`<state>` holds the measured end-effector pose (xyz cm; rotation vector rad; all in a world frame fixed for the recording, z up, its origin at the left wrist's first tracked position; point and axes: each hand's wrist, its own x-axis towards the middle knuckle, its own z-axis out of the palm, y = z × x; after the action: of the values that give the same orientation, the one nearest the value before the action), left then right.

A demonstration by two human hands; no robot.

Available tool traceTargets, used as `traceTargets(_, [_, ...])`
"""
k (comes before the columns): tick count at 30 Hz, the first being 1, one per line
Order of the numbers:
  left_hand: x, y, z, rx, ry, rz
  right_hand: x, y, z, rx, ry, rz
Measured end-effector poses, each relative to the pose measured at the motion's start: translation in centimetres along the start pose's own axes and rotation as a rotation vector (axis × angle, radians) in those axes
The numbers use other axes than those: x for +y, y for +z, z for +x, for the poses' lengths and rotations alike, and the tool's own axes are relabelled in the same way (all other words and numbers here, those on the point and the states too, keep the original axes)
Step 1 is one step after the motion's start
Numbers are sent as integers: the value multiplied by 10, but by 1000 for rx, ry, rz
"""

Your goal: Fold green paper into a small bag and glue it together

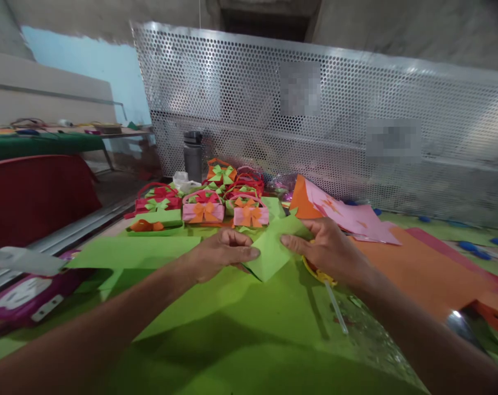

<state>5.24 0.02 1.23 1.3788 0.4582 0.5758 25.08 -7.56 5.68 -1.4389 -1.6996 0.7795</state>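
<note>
At your far left, a purple case with white patches lies near the edge of the view, and a white object reaches in just above it; its full shape is cut off. Next to these, a light green sheet lies flat, and behind it an orange bow rests on a green piece. A dark bottle stands upright farther back, in front of the perforated metal panel.

To its right and nearer you, small handled bags crowd together; 2 pink bags with orange bows stand in front.

Your left hand pinches the lower left edge of a folded light green piece, thumb in front. This piece is in the middle of your view, raised over a large green sheet. Your right hand grips its right side, thumb pressed on the front and fingers behind, so both hands are closed on it.

Just below your right hand lie a yellow object, partly hidden, and a clear stick. Farther right, pink sheets overlap a wide orange sheet, with small blue pieces beyond.
</note>
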Motion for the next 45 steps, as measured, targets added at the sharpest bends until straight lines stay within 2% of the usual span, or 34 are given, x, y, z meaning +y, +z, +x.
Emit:
traceTargets(3, [-3,1,1,1,-26,-66,1,1,2,14,-25,37])
traceTargets(7, [-8,0,3,-12,-51,-152,1,1,4,87,-54,-26])
traceTargets(11, [-11,-1,4,-27,-46,-217,2,-1,4,64,-87,-37])
traceTargets(17, [-12,-2,4,-70,-13,-272,4,-3,4,85,-58,-34])
traceTargets(25, [-10,-9,3,-198,-61,-142,8,-6,8,109,-36,55])
traceTargets(38, [-6,-6,0,-260,-102,-119,12,-4,9,97,-23,117])
traceTargets(45, [-3,-5,0,-247,-108,-111,18,-6,12,73,0,177])
